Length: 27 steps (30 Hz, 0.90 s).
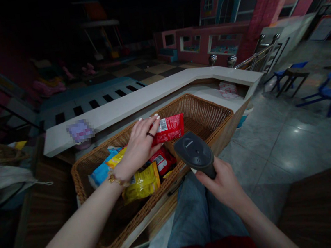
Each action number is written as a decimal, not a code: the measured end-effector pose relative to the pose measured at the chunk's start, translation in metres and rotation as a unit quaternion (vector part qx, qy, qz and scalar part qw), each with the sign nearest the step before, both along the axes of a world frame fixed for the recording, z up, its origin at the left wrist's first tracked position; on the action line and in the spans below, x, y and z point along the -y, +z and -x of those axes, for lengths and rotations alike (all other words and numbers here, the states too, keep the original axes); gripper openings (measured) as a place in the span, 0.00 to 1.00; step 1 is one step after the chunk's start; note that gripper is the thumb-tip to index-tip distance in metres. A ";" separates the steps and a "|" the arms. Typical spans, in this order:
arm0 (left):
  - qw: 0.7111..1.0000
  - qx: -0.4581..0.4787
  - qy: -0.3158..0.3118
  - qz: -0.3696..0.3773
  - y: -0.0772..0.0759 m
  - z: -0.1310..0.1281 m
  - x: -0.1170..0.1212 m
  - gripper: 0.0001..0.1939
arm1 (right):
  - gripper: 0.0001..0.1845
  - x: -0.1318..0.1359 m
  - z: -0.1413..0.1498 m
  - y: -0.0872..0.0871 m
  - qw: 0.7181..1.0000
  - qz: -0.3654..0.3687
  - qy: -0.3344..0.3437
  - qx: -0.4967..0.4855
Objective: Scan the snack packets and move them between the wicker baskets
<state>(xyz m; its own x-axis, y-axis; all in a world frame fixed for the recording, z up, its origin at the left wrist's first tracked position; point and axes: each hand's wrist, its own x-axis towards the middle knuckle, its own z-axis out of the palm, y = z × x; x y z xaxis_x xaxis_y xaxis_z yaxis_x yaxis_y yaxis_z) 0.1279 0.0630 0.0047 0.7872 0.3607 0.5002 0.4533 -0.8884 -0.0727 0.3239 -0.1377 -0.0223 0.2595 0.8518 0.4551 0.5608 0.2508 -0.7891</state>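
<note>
**Q:** Left hand, state at observation?
**A:** The left hand (pixel 139 148) was closed over the near end of a red snack packet (pixel 168 128), its fingers lying across the wrapper; the thumb was hidden. A dark ring (pixel 150 135) sat on one finger, and a gold bracelet (pixel 116 180) circled the wrist.

**Q:** Right hand?
**A:** The right hand (pixel 224 185) was wrapped firmly round the grip of a black handheld barcode scanner (pixel 194 153). The scanner head tilted up and sat just beside the red snack packet, apart from it.

**Q:** Position of the red snack packet?
**A:** It was held above a wicker basket (pixel 195 103), over the basket's middle. Below it lay a second red packet (pixel 163 160), a yellow packet (pixel 141 183) and a blue packet (pixel 101 171), the yellow one against the near rim.

**Q:** Surroundings?
**A:** The basket stood within the corner of an L-shaped white worktop (pixel 137 103). A pale packet (pixel 228 89) lay beyond the basket's far corner. A lilac item (pixel 81 131) on the worktop's left end was too blurred to identify. Blue stools (pixel 325 94) stood on the tiled floor (pixel 280 144) to the right.
</note>
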 end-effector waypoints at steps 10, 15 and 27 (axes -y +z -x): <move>0.990 -0.075 0.101 0.056 0.028 0.020 -0.011 0.38 | 0.03 0.004 -0.009 -0.001 1.000 -0.006 -0.023 0.014; 0.959 -0.198 0.108 0.173 0.044 0.076 -0.017 0.41 | 0.06 0.001 -0.025 -0.007 0.999 -0.005 -0.046 0.014; 0.942 -0.177 0.218 0.184 -0.040 0.084 0.061 0.43 | 0.21 -0.034 -0.063 0.004 0.960 0.097 0.125 -0.231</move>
<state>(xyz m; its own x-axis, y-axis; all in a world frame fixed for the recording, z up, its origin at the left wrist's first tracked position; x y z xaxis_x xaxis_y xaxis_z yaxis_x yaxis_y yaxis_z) 0.0442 0.0025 -0.0354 0.6180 0.7861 0.0127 0.7862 -0.6179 -0.0120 0.3874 -0.1035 -0.0184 0.1725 0.9706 0.1677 0.0820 0.1555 -0.9844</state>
